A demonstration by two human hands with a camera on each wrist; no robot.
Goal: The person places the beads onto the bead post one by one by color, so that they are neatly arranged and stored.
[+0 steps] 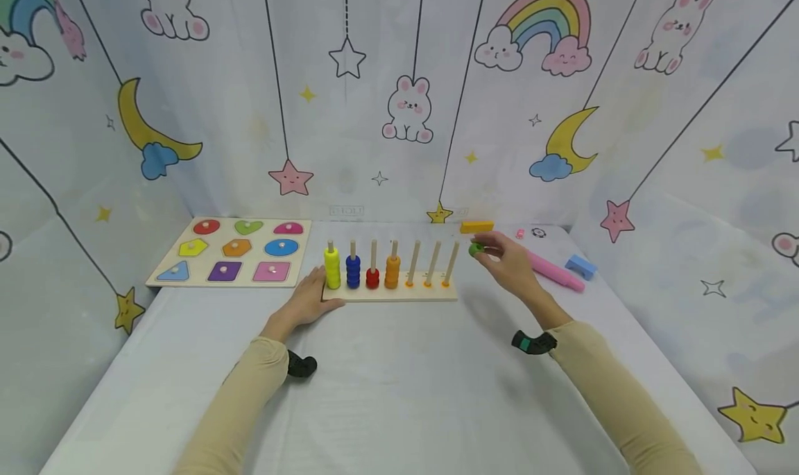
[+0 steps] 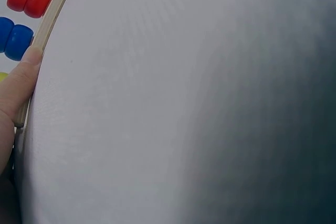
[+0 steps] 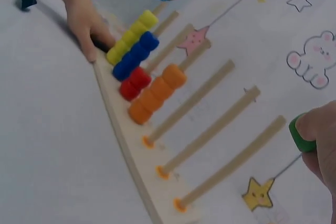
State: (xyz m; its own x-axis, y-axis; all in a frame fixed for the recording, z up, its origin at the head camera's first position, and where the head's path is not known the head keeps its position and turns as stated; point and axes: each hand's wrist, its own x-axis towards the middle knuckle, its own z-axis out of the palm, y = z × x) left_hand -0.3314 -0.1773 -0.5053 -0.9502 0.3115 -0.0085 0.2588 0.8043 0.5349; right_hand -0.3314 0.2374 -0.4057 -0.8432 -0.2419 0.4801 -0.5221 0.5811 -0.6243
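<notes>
A wooden peg stacker [image 1: 389, 293] stands mid-table, with yellow [image 1: 332, 268], blue [image 1: 353, 272], red [image 1: 372, 279] and orange [image 1: 392, 271] rings on its first pegs; three pegs are bare. My left hand [image 1: 310, 299] rests against the board's left end, thumb on the board edge [image 2: 44, 27]. My right hand [image 1: 507, 261] hovers right of the pegs and pinches a green ring [image 1: 477, 249], also seen at the fingertips [image 3: 300, 134] in the right wrist view. The stacker board [image 3: 126, 145] fills that view.
A shape puzzle board [image 1: 232, 251] lies at the back left. Behind and right of my right hand lie an orange block [image 1: 477, 227], a pink marker-like piece [image 1: 554, 270], a blue block [image 1: 580, 265] and small bits. Patterned cloth walls enclose the white table [image 1: 399, 385].
</notes>
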